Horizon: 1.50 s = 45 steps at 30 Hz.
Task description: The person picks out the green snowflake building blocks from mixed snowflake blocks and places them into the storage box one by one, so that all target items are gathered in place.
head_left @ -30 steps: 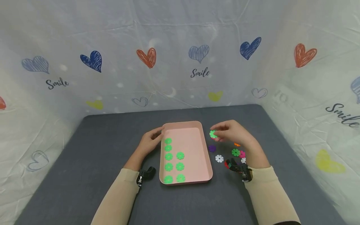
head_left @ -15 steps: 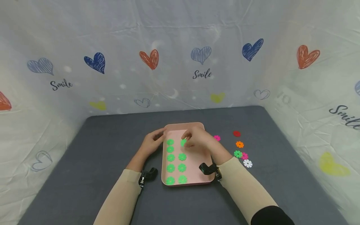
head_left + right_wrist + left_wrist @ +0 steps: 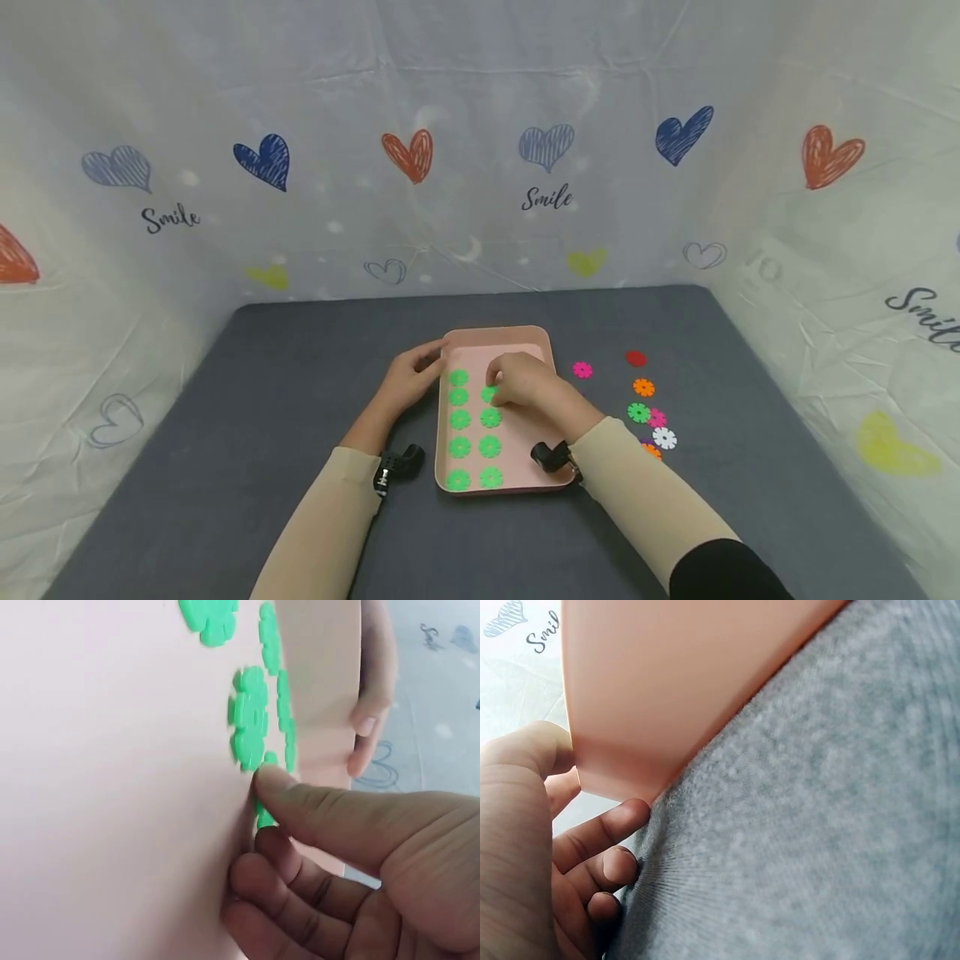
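Note:
My left hand holds the far left corner of the pink tray; in the left wrist view its thumb and fingers lie around the tray's edge. Over the tray, my right hand pinches a green flower-shaped disc between thumb and fingers, low against the tray floor. Partly hidden by the fingertips, that disc sits just beyond another green disc of the second column. A first column of several green discs lies along the tray's left side.
Right of the tray, loose discs lie on the dark grey table: pink, red, orange, green and white ones. The right forearm partly covers some. A printed curtain stands behind the table.
My right hand has carried the green disc from right of the tray to its second column, then lowered it and drawn it slightly nearer. The left hand stays at the tray's corner.

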Motion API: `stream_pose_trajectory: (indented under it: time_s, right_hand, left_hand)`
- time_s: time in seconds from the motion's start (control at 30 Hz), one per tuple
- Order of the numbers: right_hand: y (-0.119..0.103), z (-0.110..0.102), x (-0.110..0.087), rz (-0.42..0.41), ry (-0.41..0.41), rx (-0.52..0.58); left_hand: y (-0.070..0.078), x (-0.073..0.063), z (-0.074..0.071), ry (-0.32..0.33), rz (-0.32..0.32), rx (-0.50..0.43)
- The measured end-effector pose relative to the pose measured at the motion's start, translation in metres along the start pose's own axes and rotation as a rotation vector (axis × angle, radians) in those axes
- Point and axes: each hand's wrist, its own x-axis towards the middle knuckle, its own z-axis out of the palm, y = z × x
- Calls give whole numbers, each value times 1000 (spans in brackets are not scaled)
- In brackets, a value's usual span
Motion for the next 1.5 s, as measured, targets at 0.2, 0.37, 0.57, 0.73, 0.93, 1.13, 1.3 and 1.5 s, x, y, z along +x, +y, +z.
stream_pose_trajectory:
  time_s: [0.2,0.37,0.57,0.73,0.93,1.13,1.3,1.5]
  right_hand:
    - [13,-15,-18,-46,20,160]
    - [35,-37,-51,-53,93,214]
    - [72,-58,-92,-35,147,145]
    - [99,-66,-117,34,107,-16]
    - [121,-64,-127,121,13,-182]
    - [135,-59,-129,119,32,-202]
    - [134,-60,-126,82,84,-167]
    - [110,-75,-112,85,141,97]
  left_hand:
    - [-1,1,0,-2,8,17]
    - [-1,0,1,-6,9,9]
    - [0,-2,-2,5,1,7]
    - [0,0,-4,5,-18,10]
    - [0,0,-4,6,-25,7]
    - [1,0,-1,8,-8,7]
    - [1,1,0,7,-4,-1]
    - [0,1,1,8,-10,4]
